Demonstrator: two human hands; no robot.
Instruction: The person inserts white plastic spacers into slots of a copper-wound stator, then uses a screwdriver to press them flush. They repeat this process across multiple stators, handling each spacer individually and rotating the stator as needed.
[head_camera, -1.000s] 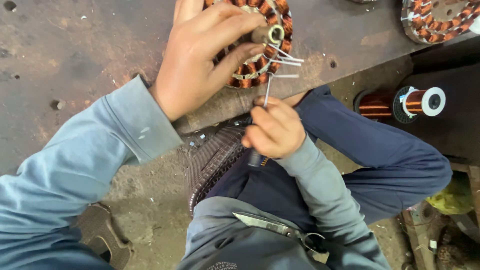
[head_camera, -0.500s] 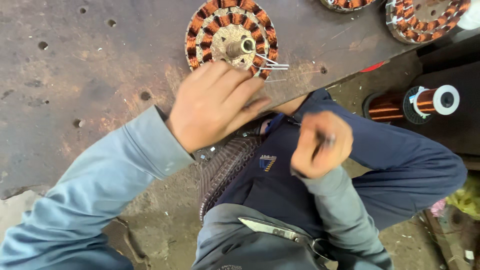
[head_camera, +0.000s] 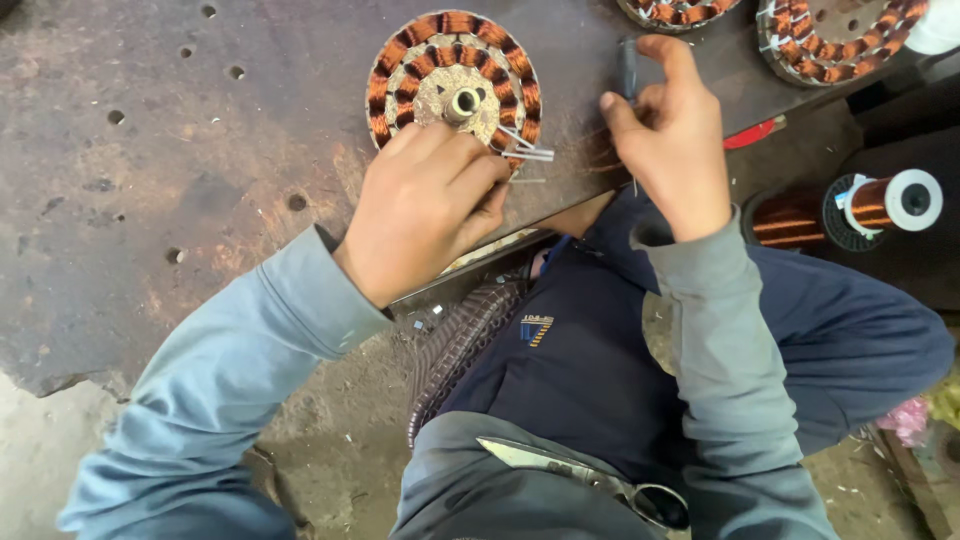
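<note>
- The left hand (head_camera: 425, 205), fingers curled loosely, presses the near edge of the round copper-wound stator (head_camera: 452, 88) lying on the rusty metal table (head_camera: 180, 200); it grips nothing I can make out.
- The right hand (head_camera: 672, 140), right of the stator, pinches a thin dark tool (head_camera: 628, 68).
- Risk: the loose white wire ends (head_camera: 530, 152) beside the left fingers could bend or snap under pressure.
- A slipping tool might scratch the copper windings.

Motor-winding workshop: scarred metal bench (head_camera: 150, 200), copper-wound stators (head_camera: 455, 85), wire spool (head_camera: 880, 205).
</note>
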